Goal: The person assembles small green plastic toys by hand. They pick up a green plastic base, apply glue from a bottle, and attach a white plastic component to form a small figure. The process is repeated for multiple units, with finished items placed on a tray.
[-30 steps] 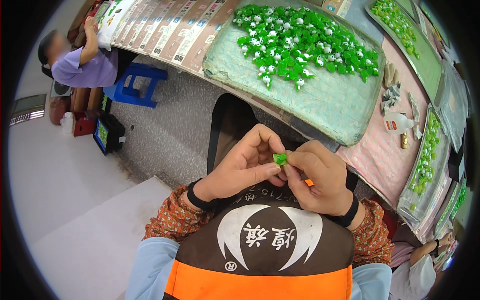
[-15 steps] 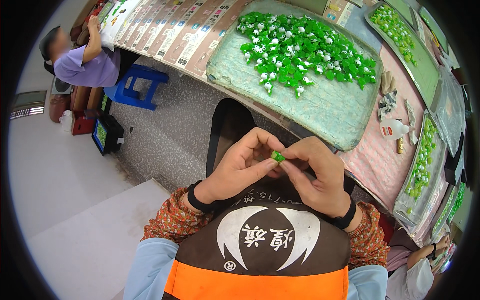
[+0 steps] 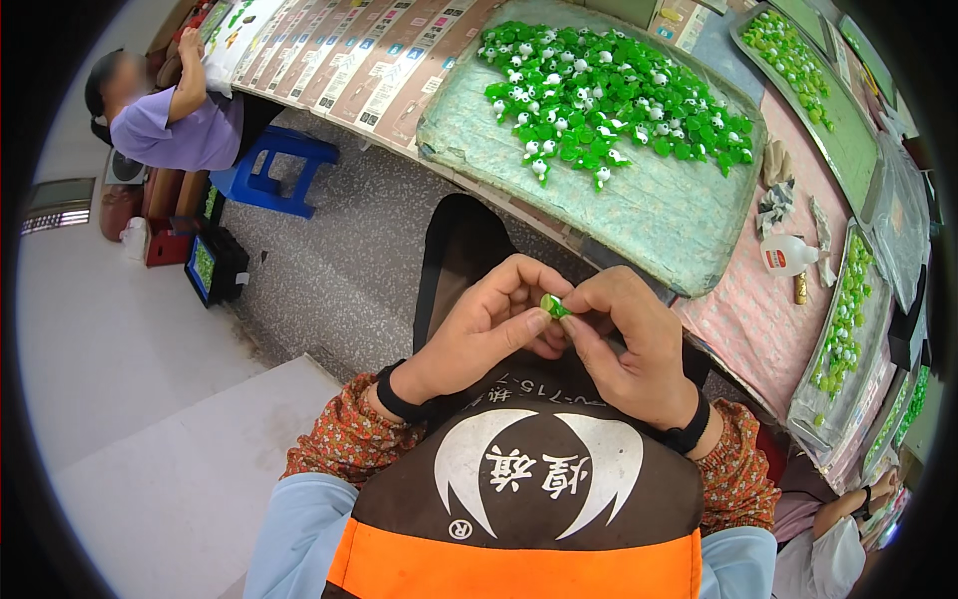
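Note:
Above my lap, a small green plastic piece with a bit of white [image 3: 554,306] is pinched between the fingertips of both hands. My left hand [image 3: 499,317] closes on its left side with thumb and index finger. From the other side my right hand [image 3: 631,339] grips it the same way. The fingers cover much of the piece, so its full shape cannot be made out. Beyond my hands lies a large pale green tray [image 3: 519,200], bearing a heap of small green and white plastic figures [image 3: 609,95] toward its far side.
To the tray's right are a white bottle [image 3: 786,256], crumpled paper [image 3: 774,205] and a narrow tray of green pieces [image 3: 846,309]. A blue stool [image 3: 284,170] stands at the left near a seated person in purple [image 3: 180,125]. Another person's arm [image 3: 848,509] shows at lower right.
The green piece has turned slightly between my fingertips, and more white shows on it. Both hands stay in nearly the same place.

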`<state>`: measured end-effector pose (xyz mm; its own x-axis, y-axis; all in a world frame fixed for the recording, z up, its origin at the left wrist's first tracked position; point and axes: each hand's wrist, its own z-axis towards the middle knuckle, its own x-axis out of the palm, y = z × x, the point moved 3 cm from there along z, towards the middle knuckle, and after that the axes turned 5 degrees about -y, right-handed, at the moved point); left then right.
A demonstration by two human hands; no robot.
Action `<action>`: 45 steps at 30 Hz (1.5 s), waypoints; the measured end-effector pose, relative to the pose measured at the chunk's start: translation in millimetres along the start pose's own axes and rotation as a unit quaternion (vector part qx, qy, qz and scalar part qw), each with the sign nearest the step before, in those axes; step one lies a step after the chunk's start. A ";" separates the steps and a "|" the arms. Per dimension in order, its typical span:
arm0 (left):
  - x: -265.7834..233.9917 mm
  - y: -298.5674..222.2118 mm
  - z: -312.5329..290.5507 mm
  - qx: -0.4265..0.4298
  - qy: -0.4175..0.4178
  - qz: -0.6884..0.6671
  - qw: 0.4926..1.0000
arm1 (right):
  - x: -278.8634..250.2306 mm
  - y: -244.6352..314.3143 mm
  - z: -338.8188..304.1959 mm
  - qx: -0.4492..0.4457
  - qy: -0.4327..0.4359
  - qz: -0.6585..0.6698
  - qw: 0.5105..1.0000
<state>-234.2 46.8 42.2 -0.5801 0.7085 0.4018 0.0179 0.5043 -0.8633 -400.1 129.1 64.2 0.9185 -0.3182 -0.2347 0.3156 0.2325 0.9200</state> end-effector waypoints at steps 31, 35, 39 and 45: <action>0.7 8.7 1.5 -0.069 -0.045 -0.026 0.996 | -0.2 -11.4 -4.7 0.142 0.021 0.051 0.988; 2.4 8.2 2.0 -0.073 -0.055 -0.022 0.996 | -1.3 -12.9 -8.1 0.181 0.020 0.075 0.980; 9.1 8.0 8.0 -0.057 -0.041 0.025 0.997 | -9.5 -15.2 -11.5 0.135 -0.003 0.053 0.989; 24.4 9.1 16.5 -0.052 -0.017 0.060 0.997 | -35.0 -9.3 -17.2 0.109 -0.014 0.032 0.993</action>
<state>-261.6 60.6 39.1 -0.5954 0.7509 0.2857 0.1717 0.4663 -0.8678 -431.1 153.9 58.5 0.9270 -0.3352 -0.1684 0.1958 0.0493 0.9794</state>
